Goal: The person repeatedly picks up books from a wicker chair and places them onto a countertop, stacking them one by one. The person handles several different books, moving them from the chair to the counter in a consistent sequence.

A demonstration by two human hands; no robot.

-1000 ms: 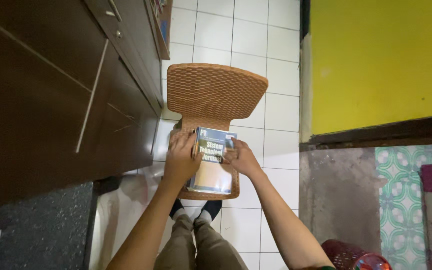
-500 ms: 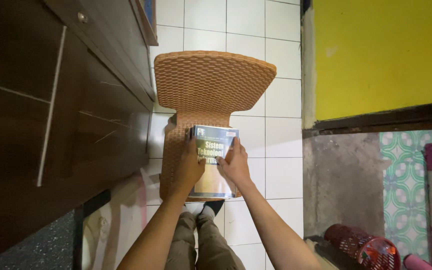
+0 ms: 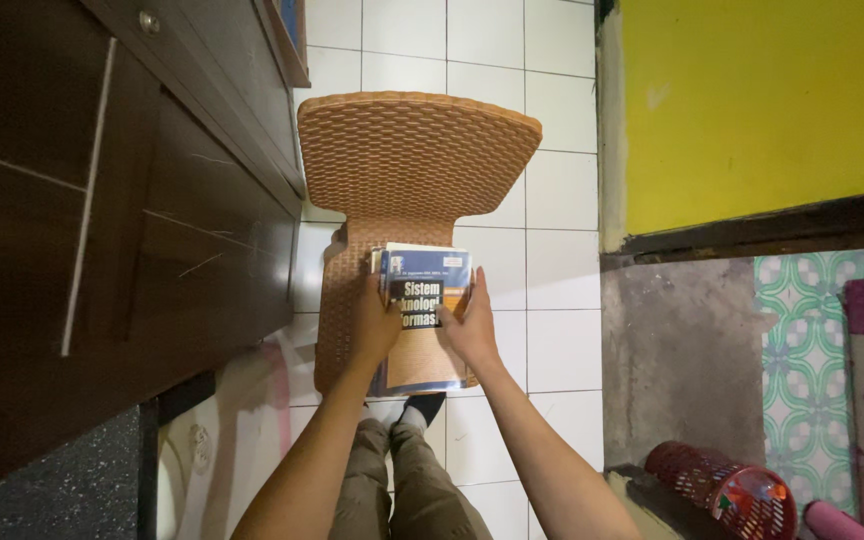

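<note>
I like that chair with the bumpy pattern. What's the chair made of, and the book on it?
The chair looks like woven rattan, or plastic moulded to look like it: an even orange-brown basket pattern. The book looks like paper with a glossy cover that catches light, held by the left hand and right hand.

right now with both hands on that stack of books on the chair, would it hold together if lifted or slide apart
The stack of books looks loose: pale edges peek out unevenly above the top cover, so the books would probably shift unless squeezed. The left hand and right hand grip opposite sides, which should help. The glossy top cover may be slippery. The books seem fairly stiff and heavy for their size.
</note>
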